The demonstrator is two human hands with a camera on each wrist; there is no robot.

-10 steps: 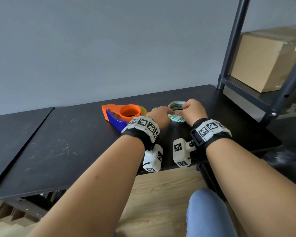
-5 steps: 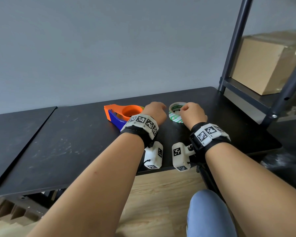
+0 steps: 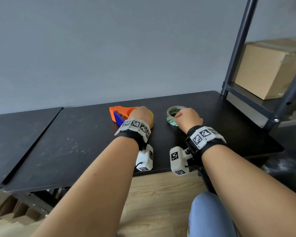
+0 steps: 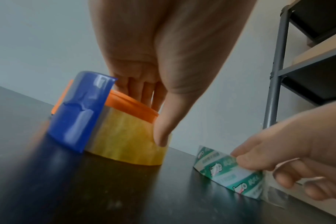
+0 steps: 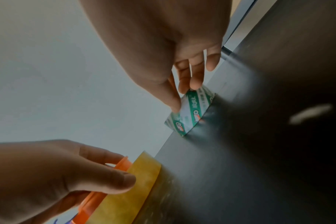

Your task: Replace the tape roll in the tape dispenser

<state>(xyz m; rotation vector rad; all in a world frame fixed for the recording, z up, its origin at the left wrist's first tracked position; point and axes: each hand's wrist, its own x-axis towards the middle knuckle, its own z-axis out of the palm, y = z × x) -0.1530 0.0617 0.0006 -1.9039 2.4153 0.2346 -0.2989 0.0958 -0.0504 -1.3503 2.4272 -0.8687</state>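
Note:
An orange tape dispenser [image 3: 120, 110] with a blue flap [image 4: 81, 112] lies flat on the black table [image 3: 75, 142], a yellowish tape roll [image 4: 125, 136] on its hub. My left hand [image 3: 140, 115] grips it: the fingers [image 4: 144, 94] reach inside the orange hub and the thumb presses the roll's outer side. To its right a green-and-white printed tape roll [image 3: 171, 117] lies flat. My right hand [image 5: 184, 97] pinches that roll's near rim between thumb and fingers, and a loose clear tape end [image 4: 274, 195] hangs beside the fingers.
A dark metal shelf frame [image 3: 236, 48] stands at the table's right end with a cardboard box [image 3: 266, 69] on its shelf. A second black tabletop [image 3: 15, 130] adjoins on the left across a narrow gap. The grey wall runs close behind both rolls.
My left hand left the green roll and moved left onto the dispenser, where it now grips hub and yellow roll. The right hand stayed on the green roll.

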